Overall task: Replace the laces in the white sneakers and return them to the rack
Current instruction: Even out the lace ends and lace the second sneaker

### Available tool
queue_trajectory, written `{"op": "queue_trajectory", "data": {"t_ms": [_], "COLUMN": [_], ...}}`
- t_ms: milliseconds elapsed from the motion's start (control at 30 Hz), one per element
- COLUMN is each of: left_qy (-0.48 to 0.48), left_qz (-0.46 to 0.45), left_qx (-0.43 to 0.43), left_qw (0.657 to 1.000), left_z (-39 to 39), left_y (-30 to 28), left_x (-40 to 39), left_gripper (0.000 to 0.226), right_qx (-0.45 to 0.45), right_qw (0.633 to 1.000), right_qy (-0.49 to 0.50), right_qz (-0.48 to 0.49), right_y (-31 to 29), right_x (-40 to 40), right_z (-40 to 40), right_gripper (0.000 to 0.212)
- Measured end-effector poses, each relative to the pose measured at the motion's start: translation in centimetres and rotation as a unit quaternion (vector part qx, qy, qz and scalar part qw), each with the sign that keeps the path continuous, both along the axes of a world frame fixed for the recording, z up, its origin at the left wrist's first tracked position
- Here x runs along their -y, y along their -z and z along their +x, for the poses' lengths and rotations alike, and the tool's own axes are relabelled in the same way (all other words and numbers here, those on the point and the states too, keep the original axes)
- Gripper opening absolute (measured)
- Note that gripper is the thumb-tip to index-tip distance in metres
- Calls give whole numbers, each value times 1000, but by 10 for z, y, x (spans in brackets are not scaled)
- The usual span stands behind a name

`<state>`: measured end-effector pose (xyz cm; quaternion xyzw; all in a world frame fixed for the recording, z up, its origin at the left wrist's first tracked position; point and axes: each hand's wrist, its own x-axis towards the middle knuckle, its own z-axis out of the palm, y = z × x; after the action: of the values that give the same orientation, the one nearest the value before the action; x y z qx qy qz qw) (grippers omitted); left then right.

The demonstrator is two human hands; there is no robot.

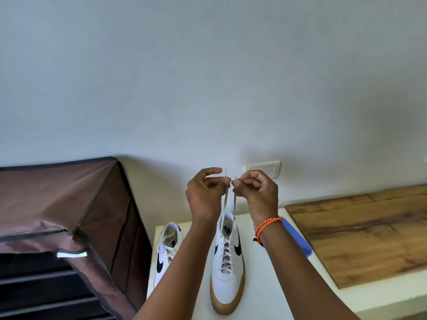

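Two white sneakers with black swooshes and gum soles stand on a white table [258, 303]. The right sneaker [227, 280] is laced up its front, and both ends of its white lace [225, 204] are pulled straight up. My left hand [205, 192] pinches one lace end and my right hand [256, 192] pinches the other, tips side by side above the shoe. The left sneaker [167, 250] sits behind my left forearm with its lace loose.
A brown fabric shoe rack [64, 204] with dark shelves stands at the left. A wooden board [360, 232] lies at the right, with a blue flat object [298, 239] beside my right wrist. A wall socket [263, 169] sits behind my hands.
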<state>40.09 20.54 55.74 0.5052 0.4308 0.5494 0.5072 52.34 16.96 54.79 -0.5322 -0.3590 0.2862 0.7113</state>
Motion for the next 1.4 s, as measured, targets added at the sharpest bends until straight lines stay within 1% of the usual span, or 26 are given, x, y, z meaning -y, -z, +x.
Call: {"op": "queue_trajectory", "data": {"t_ms": [167, 400, 533, 700, 800, 867, 967, 1033, 1133, 1267, 1333, 1400], "left_qy": [-4, 35, 49, 91, 120, 144, 190, 201, 162, 100, 70, 32], "left_qz": [-23, -29, -32, -44, -40, -57, -71, -68, -81, -96, -100, -92], "left_qx": [14, 31, 16, 32, 56, 29, -75, -116, -157, -202, -225, -251], "left_qw": [1000, 998, 998, 994, 990, 988, 976, 970, 971, 970, 967, 963], "left_z": [11, 22, 22, 21, 18, 19, 23, 23, 17, 20, 25, 31], "left_y": [-2, -5, -5, -6, 11, 36, 100, 141, 181, 189, 191, 196], "left_x": [-11, -21, -25, -32, -37, -39, -36, -32, -33, -46, -56, -64], "left_gripper": [11, 5, 6, 10, 22, 27, 29, 34, 33, 21, 14, 13], "right_qx": [6, 46, 57, 26, 7, -10, -29, -48, -75, -105, -101, -79], "right_qw": [1000, 999, 998, 999, 999, 999, 999, 999, 997, 994, 992, 987], "right_qy": [13, 19, 23, -10, -29, -32, -21, -16, -21, -18, -14, -19], "right_qz": [2, -6, -7, -21, -18, -9, -6, -9, -10, -32, -72, -137], "right_y": [-2, 0, -1, 1, 1, 2, 10, 15, 26, 56, 82, 114], "right_x": [-8, -18, -22, -28, -35, -42, -53, -61, -71, -80, -85, -87], "right_z": [9, 13, 14, 13, 15, 19, 31, 39, 48, 56, 59, 58], "right_gripper": [22, 24, 24, 28, 28, 30, 32, 34, 33, 29, 26, 26]}}
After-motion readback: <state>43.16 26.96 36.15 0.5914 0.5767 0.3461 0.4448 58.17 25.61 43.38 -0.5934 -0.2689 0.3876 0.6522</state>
